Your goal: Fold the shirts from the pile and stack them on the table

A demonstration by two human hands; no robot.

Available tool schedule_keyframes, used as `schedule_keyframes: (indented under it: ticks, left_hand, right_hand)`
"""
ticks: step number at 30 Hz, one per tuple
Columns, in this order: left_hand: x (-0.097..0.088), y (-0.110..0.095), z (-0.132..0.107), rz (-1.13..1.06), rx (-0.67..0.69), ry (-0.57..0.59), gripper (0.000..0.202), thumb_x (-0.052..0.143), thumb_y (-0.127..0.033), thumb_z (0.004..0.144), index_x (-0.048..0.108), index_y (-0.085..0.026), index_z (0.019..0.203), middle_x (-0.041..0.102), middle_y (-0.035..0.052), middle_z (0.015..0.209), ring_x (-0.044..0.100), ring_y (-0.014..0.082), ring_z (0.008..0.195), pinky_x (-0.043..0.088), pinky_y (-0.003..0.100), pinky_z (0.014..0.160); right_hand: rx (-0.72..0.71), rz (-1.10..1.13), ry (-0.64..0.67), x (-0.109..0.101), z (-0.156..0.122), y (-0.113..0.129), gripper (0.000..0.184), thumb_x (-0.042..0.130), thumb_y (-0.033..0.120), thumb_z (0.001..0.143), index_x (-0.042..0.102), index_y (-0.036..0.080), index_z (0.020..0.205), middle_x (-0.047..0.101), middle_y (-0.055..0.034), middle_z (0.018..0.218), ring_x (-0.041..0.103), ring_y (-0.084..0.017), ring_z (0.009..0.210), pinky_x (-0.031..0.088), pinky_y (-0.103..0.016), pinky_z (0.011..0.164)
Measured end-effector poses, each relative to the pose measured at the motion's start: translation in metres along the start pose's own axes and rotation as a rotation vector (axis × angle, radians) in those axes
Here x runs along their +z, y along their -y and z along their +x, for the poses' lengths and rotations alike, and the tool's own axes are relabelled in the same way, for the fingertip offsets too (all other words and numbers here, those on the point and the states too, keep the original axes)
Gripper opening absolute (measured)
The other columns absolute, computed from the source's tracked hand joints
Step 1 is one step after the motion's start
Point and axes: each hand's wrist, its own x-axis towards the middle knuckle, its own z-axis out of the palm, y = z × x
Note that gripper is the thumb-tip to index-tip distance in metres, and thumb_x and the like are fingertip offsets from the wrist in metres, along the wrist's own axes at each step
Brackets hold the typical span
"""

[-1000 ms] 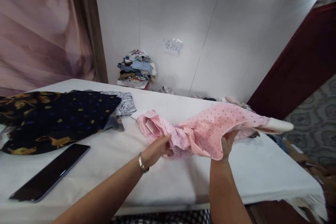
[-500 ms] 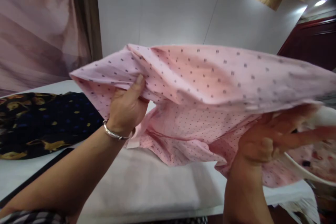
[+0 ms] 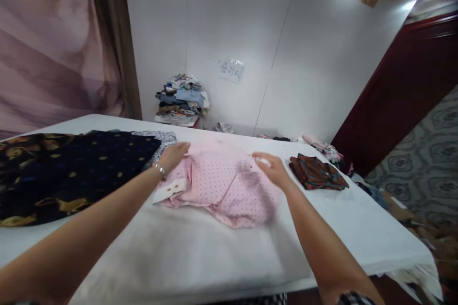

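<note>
A pink shirt (image 3: 229, 190) with small dark dots lies in loose folds on the white-covered table. A white band (image 3: 171, 189) with tan round spots shows at its left end. My left hand (image 3: 175, 155), a bangle at its wrist, is at the far left edge of the cloth with its fingers closed on it. Across from it, my right hand (image 3: 274, 169) pinches the far right edge between thumb and fingers. The cloth between the two hands is blurred, and its far edge is hard to make out.
A dark patterned garment (image 3: 78, 171) is spread on the table's left. At the right lies a folded brown garment (image 3: 317, 171). A tall pile of clothes (image 3: 182, 100) stands by the wall, below and left of a paper sign (image 3: 232, 70). More clothes (image 3: 324, 147) lie along the far right edge.
The pink shirt, held up close before me, has come down onto the table, farther away. Both hands have moved forward with it. The folded brown garment and clothes pile have come into sight.
</note>
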Motion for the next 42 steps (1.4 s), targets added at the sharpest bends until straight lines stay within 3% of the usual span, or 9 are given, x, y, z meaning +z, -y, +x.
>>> schedule_keyframes:
  ticks: [4,7,13,18,24,28,31,36,42]
  left_hand:
    - [0.039,0.026,-0.067,-0.04,0.001,0.133,0.039,0.045,-0.048,0.085,0.067,-0.019,0.1,0.072,0.0045,0.096,0.066,0.0198,0.086,0.052,0.028,0.075]
    - [0.061,0.02,-0.112,-0.028,0.159,0.213,0.039,0.045,-0.049,0.086,0.067,-0.021,0.1,0.071,0.0048,0.097,0.065,0.0203,0.088,0.052,0.031,0.078]
    - [0.099,-0.016,-0.145,0.07,0.453,0.16,0.035,0.054,-0.044,0.084,0.06,-0.025,0.113,0.067,0.0081,0.111,0.061,0.0271,0.103,0.049,0.044,0.09]
    - [0.119,-0.04,-0.156,0.102,0.541,0.156,0.016,0.048,-0.026,0.088,0.06,-0.028,0.098,0.068,0.0041,0.085,0.062,0.0239,0.084,0.049,0.045,0.081]
    - [0.108,-0.054,-0.178,-0.029,0.788,0.196,0.016,0.041,-0.014,0.089,0.054,-0.024,0.089,0.063,0.0033,0.082,0.056,0.0196,0.078,0.048,0.038,0.072]
    - [0.097,-0.045,-0.184,-0.049,0.788,0.191,0.016,0.041,-0.014,0.088,0.054,-0.023,0.087,0.063,0.0013,0.075,0.057,0.0174,0.07,0.049,0.033,0.066]
    - [0.082,-0.03,-0.176,-0.065,0.696,0.049,0.017,0.043,-0.016,0.088,0.057,-0.023,0.093,0.067,0.0006,0.079,0.062,0.0161,0.07,0.051,0.028,0.063]
    - [0.031,-0.012,-0.145,-0.022,0.22,-0.368,0.023,0.047,-0.034,0.086,0.06,-0.021,0.099,0.07,0.0011,0.084,0.065,0.016,0.072,0.051,0.025,0.064]
    - [0.016,0.0,-0.148,0.088,0.183,-0.106,0.037,0.048,-0.056,0.081,0.062,-0.023,0.094,0.071,0.0011,0.084,0.066,0.019,0.073,0.05,0.027,0.065]
  right_hand:
    - [0.203,-0.052,-0.013,0.026,-0.087,-0.048,0.024,0.058,0.031,0.08,0.073,0.027,0.099,0.07,-0.0041,0.109,0.063,-0.024,0.107,0.048,-0.045,0.097]
    - [0.274,-0.139,-0.082,0.022,-0.112,-0.077,0.027,0.057,0.03,0.078,0.072,0.024,0.1,0.068,-0.0064,0.115,0.06,-0.025,0.112,0.044,-0.046,0.102]
    - [0.672,-0.266,-0.071,0.005,-0.106,-0.1,0.04,0.06,0.034,0.077,0.065,0.02,0.115,0.061,-0.0099,0.126,0.057,-0.027,0.116,0.043,-0.039,0.099]
    - [0.921,-0.307,-0.094,-0.003,-0.085,-0.12,0.059,0.055,0.041,0.081,0.049,0.016,0.134,0.058,-0.0145,0.128,0.056,-0.028,0.117,0.042,-0.038,0.097]
    - [0.976,-0.199,-0.152,0.003,-0.057,-0.132,0.067,0.059,0.04,0.079,0.04,0.016,0.139,0.064,-0.0142,0.115,0.06,-0.024,0.108,0.047,-0.031,0.085]
    - [0.981,0.032,-0.133,0.013,-0.051,-0.124,0.061,0.06,0.028,0.079,0.043,0.014,0.136,0.07,-0.0081,0.087,0.065,-0.016,0.07,0.048,-0.024,0.059]
    - [0.969,0.168,-0.132,0.009,-0.054,-0.117,0.049,0.057,0.021,0.079,0.052,0.015,0.127,0.068,-0.0033,0.075,0.059,-0.01,0.055,0.045,-0.02,0.051]
    - [0.993,0.191,-0.178,-0.009,-0.057,-0.115,0.051,0.058,0.023,0.079,0.049,0.015,0.129,0.069,-0.0087,0.094,0.062,-0.011,0.067,0.048,-0.019,0.055]
    - [1.045,0.063,-0.162,0.012,-0.043,-0.122,0.071,0.066,0.037,0.071,0.043,0.017,0.135,0.061,-0.0157,0.12,0.064,-0.018,0.079,0.049,-0.025,0.052]
